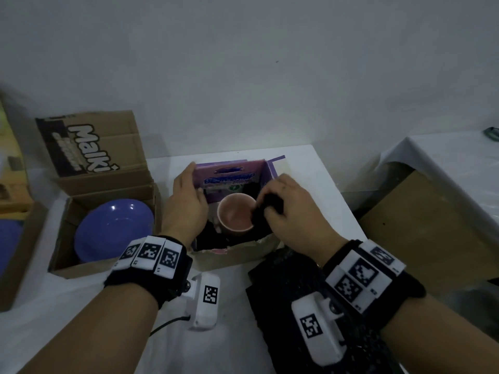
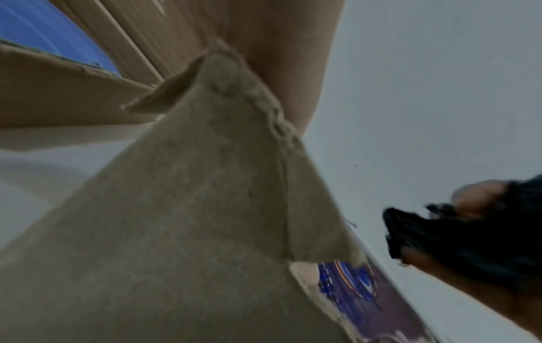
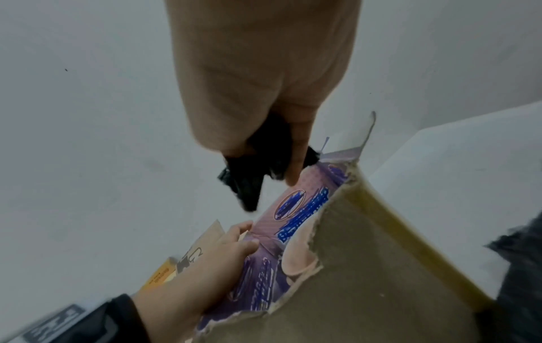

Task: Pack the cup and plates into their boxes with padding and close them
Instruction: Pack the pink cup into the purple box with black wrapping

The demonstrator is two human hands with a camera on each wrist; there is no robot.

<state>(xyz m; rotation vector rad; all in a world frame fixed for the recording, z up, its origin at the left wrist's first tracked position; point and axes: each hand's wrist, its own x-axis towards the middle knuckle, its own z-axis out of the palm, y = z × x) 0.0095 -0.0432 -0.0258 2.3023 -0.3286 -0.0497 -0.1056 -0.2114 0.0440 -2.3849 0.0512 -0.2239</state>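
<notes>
A pink cup (image 1: pixel 235 215) stands upright inside the small box with purple printed walls (image 1: pixel 229 168) in the middle of the white table. Black padding lies around the cup's base. My left hand (image 1: pixel 195 182) holds the box's left wall, thumb inside and fingers outside, as the right wrist view also shows (image 3: pixel 243 236). My right hand (image 1: pixel 270 209) grips a wad of black padding (image 1: pixel 271 203) just over the cup's right rim. A blue plate (image 1: pixel 113 230) lies in the open brown carton (image 1: pixel 81 268) on the left.
A pile of black padding (image 1: pixel 275 287) lies on the table under my right forearm. Another carton (image 1: pixel 16 265) with a blue plate (image 1: pixel 8 238) sits at the far left. A brown board (image 1: pixel 432 225) leans in the gap beside a second white table at right.
</notes>
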